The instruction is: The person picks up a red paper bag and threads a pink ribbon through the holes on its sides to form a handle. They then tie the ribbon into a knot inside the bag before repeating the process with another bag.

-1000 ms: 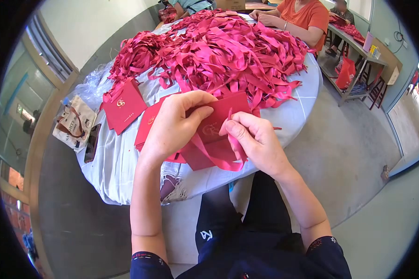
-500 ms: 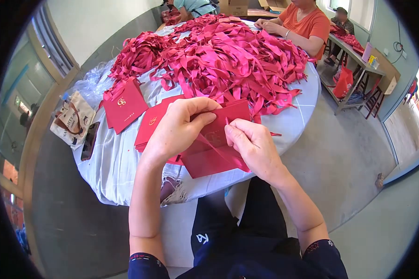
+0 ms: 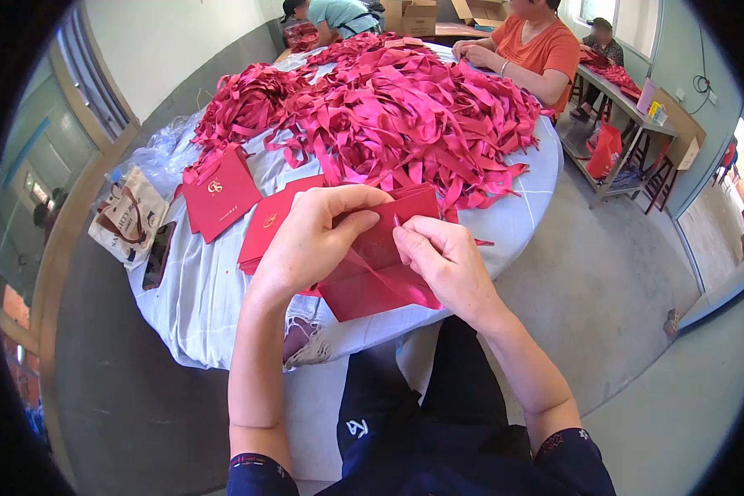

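My left hand point(image 3: 310, 244) is closed on the top edge of a red paper gift bag point(image 3: 360, 299), thumb and fingers pinching it. A pink ribbon point(image 3: 384, 281) runs across the bag's front. In a pinch at the bag's right side, my right hand point(image 3: 446, 269) has the ribbon's narrow end, whose tip pokes out above the thumb. Beside my left hand lies a stack of red bags point(image 3: 264, 227) with a gold logo. More red bags point(image 3: 221, 197) lie farther left.
A large heap of pink-red ribbons point(image 3: 413, 116) covers much of the round table point(image 3: 521, 215). At the left edge are a phone point(image 3: 159, 255) and a cloth tote bag point(image 3: 130, 219). A person in orange point(image 3: 540, 54) sits across; other people are farther back.
The view has shifted slightly. My hands keep nearly the same hold on the bag and ribbon, with the right hand a touch lower and closer to the left.
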